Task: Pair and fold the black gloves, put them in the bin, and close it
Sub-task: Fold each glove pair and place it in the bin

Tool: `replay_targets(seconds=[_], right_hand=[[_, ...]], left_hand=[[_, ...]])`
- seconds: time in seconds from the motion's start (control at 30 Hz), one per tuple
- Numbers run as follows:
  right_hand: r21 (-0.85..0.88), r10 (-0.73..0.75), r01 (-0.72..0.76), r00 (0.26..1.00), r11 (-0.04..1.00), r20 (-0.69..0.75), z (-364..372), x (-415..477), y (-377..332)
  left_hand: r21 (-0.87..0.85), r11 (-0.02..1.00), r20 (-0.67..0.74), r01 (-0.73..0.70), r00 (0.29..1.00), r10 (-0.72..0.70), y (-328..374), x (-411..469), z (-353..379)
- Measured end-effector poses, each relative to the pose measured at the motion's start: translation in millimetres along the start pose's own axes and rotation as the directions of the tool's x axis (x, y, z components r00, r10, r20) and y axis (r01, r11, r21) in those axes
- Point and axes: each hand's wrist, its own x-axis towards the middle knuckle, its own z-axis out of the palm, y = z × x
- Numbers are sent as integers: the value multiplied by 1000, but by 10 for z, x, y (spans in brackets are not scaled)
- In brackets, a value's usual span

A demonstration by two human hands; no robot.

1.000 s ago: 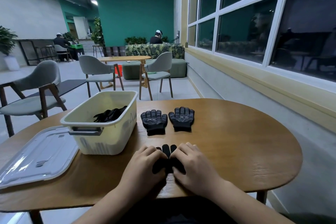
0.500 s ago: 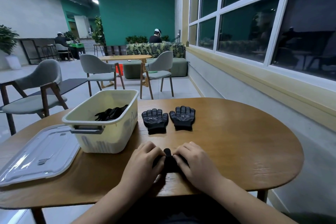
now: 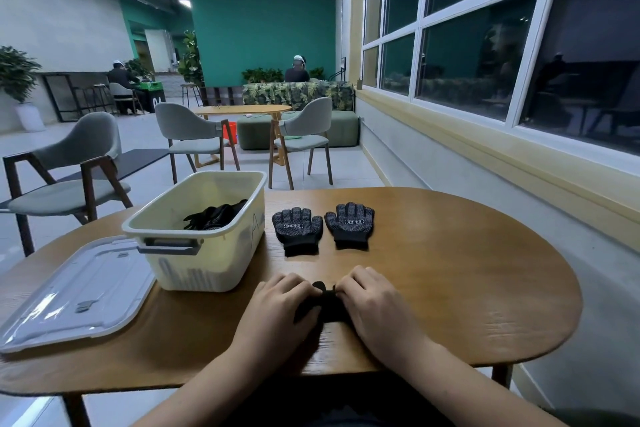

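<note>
We start with the rounded wooden bench point(image 3: 467, 270), which carries everything here. On its left side, reaching toward the near-left edge, we see a clear plastic lid point(image 3: 76, 295) lying flat and off the bin. Just right of the lid stands the cream bin point(image 3: 207, 263), open at the top, with its grey handle facing the near edge. Its near-left corner sits just beside the lid, though we cannot tell whether they touch.

At the near edge, about the middle of the bench, we find the person's two hands side by side, palms down. The left hand point(image 3: 277, 312) and the right hand point(image 3: 374, 305) each have their fingers curled in toward the other. Between them they grip a bunched pair of black gloves point(image 3: 325, 305), which rests on the wood. A small dark bit of the pair pokes up where the fingertips meet, and most of the rest is covered by the hands.

Farther back, toward the middle of the bench and just right of the bin, two more black gloves lie flat. They sit next to each other with fingers pointing to the far edge. The left flat glove point(image 3: 297, 229) and the right flat glove point(image 3: 349, 224) are close together but apart.

Inside the bin, against its far-right wall, we make out a heap of black gloves point(image 3: 214, 217).
</note>
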Motion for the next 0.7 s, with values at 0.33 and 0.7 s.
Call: replay_targets(seconds=[0.33, 0.7], right_hand=[[10, 30, -31, 993, 999, 116, -13, 22, 7], [159, 43, -75, 980, 984, 193, -58, 158, 134]], left_hand=[[48, 998, 77, 42, 996, -45, -53, 66, 18], [99, 995, 197, -34, 980, 13, -115, 209, -67]])
